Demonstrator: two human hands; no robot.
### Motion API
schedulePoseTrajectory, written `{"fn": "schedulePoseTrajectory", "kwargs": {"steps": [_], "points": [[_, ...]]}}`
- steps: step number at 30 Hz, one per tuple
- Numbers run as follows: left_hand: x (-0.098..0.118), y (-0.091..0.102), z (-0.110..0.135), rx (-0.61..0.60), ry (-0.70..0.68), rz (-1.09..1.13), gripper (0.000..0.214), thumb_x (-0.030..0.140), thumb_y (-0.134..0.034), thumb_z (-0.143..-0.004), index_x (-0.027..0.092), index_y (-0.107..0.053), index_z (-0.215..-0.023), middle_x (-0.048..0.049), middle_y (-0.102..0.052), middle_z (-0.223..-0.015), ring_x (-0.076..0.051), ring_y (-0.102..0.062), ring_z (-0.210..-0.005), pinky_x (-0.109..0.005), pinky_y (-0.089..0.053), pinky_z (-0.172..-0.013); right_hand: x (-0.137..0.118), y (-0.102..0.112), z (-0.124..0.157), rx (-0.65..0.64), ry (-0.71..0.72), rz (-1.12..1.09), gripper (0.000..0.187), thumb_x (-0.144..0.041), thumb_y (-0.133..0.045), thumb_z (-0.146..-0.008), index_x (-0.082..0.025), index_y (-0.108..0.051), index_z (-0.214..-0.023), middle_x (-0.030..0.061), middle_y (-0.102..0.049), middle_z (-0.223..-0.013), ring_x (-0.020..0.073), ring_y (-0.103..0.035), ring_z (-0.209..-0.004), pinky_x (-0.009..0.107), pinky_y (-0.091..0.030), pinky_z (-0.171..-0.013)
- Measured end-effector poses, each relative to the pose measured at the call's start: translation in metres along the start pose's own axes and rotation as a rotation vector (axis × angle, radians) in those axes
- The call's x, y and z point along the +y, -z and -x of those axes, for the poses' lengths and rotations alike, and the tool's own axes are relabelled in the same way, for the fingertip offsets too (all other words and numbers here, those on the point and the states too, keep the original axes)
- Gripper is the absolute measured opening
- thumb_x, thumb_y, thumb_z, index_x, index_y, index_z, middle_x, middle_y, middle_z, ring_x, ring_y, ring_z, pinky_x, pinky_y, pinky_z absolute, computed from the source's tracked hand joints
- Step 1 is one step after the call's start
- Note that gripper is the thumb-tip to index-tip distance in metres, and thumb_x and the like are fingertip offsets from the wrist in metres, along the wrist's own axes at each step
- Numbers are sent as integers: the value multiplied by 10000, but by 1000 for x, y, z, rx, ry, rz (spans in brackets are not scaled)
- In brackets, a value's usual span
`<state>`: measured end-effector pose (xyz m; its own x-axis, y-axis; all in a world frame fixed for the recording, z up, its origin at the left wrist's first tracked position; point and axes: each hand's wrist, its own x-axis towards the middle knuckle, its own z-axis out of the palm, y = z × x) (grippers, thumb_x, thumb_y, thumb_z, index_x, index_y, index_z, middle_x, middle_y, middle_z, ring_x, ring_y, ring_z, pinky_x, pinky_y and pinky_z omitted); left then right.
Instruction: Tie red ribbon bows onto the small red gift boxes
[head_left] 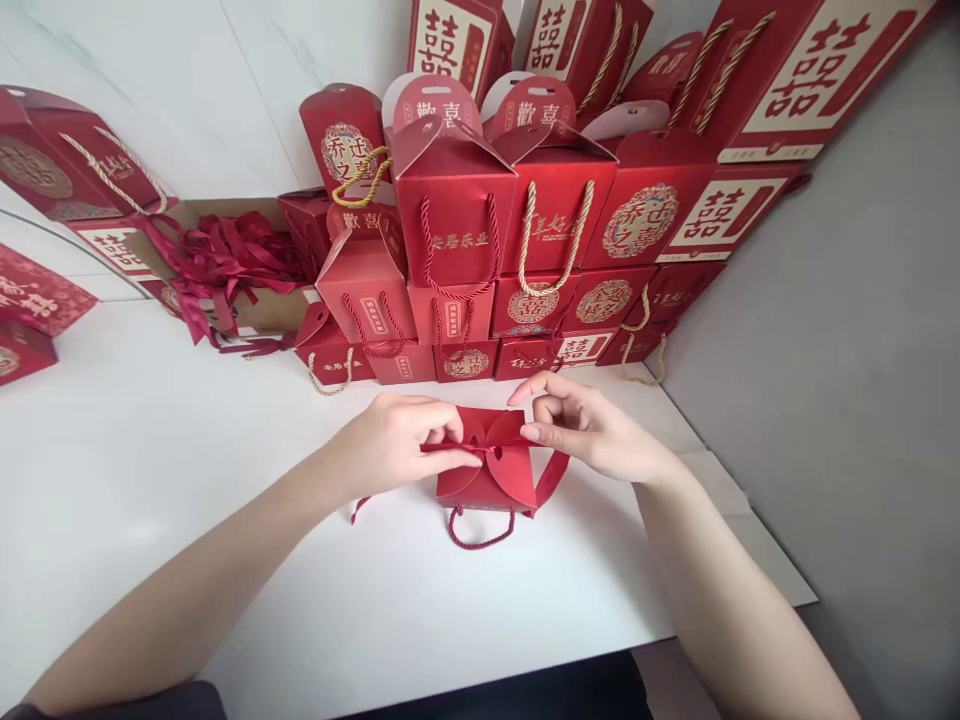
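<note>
A small red gift box stands on the white table in front of me, its rounded top flaps folded in. From its near side hangs a dark red rope handle. A dark red ribbon runs across the top, with a crossing or knot near the middle. At the left of the box, my left hand pinches the ribbon between thumb and fingers. On the right, my right hand pinches the other side of it, index finger raised. A loose ribbon end shows below my left hand.
Red gift boxes, several with rope handles, are stacked along the back wall. An open cardboard box of tangled red ribbons sits back left. More red boxes are at far left. A grey panel rises on the right.
</note>
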<state>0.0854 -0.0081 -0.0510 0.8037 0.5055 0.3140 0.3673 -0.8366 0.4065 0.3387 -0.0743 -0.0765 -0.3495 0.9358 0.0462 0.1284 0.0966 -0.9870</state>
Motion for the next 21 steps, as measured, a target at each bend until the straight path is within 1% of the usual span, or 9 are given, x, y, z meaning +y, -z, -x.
{"fn": "schedulePoseTrajectory", "kwargs": {"steps": [2, 4, 5, 7, 10, 12, 14, 17, 21], "points": [[2, 8, -3, -215, 285, 212, 333, 468, -701, -796, 180, -591, -673, 53, -526, -531, -59, -432, -422, -195, -347, -400, 0, 2, 1, -6, 7, 8, 209, -301, -612, -926, -230, -551, -1113, -79, -368, -633, 90, -319, -560, 233, -284, -540], [2, 14, -6, -383, 514, 365, 392, 540, -666, -794, 180, -572, -668, 50, -499, -530, -58, -389, -381, -191, -311, -343, 2, 5, 1, -11, 7, 19, 219, -305, -618, -922, -232, -554, -1119, -77, -369, -642, 92, -324, -567, 233, -293, -548], [1, 16, -8, -433, 595, 413, 407, 553, -667, -783, 179, -559, -662, 47, -494, -539, -58, -380, -380, -185, -302, -329, 2, 6, 1, -11, 5, 23, 223, -307, -621, -919, -233, -554, -1118, -77, -374, -645, 92, -329, -570, 234, -299, -553], [-4, 18, -10, -483, 689, 473, 416, 550, -700, -748, 176, -544, -651, 42, -487, -555, -56, -372, -402, -168, -296, -326, 4, 8, 0, -16, -3, 41, 228, -320, -628, -914, -232, -557, -1111, -76, -383, -647, 93, -339, -574, 235, -308, -564], [-11, 20, -11, -544, 747, 495, 448, 596, -692, -734, 169, -587, -651, 31, -486, -533, -57, -373, -405, -159, -279, -329, 5, 11, -2, -25, -48, 85, 238, -384, -638, -902, -219, -564, -1056, -75, -410, -633, 94, -346, -570, 239, -304, -571], [-14, 22, -10, -619, 773, 501, 492, 650, -639, -756, 165, -635, -671, 21, -495, -500, -59, -369, -368, -171, -261, -320, 4, 12, -2, -26, -119, 117, 271, -461, -619, -899, -198, -569, -939, -58, -454, -647, 97, -367, -580, 245, -298, -572], [-16, 24, -9, -673, 773, 547, 498, 651, -624, -772, 163, -664, -685, 16, -500, -477, -62, -382, -351, -179, -280, -329, 3, 12, -3, -34, -187, 155, 377, -536, -557, -912, -178, -559, -793, -40, -462, -651, 99, -368, -582, 254, -284, -567], [-17, 23, -9, -665, 740, 676, 436, 583, -681, -765, 160, -661, -661, 12, -518, -484, -75, -457, -396, -183, -380, -389, 1, 10, -4, -89, -198, 189, 492, -575, -479, -934, -168, -569, -672, -39, -413, -596, 100, -341, -556, 267, -274, -567], [-20, 21, -10, -617, 714, 728, 327, 488, -759, -725, 166, -701, -713, 18, -535, -482, -72, -459, -404, -173, -391, -385, 0, 5, -6, -100, -107, 108, 398, -520, -595, -892, -168, -649, -715, -9, -568, -662, 123, -476, -636, 273, -358, -644]]}}
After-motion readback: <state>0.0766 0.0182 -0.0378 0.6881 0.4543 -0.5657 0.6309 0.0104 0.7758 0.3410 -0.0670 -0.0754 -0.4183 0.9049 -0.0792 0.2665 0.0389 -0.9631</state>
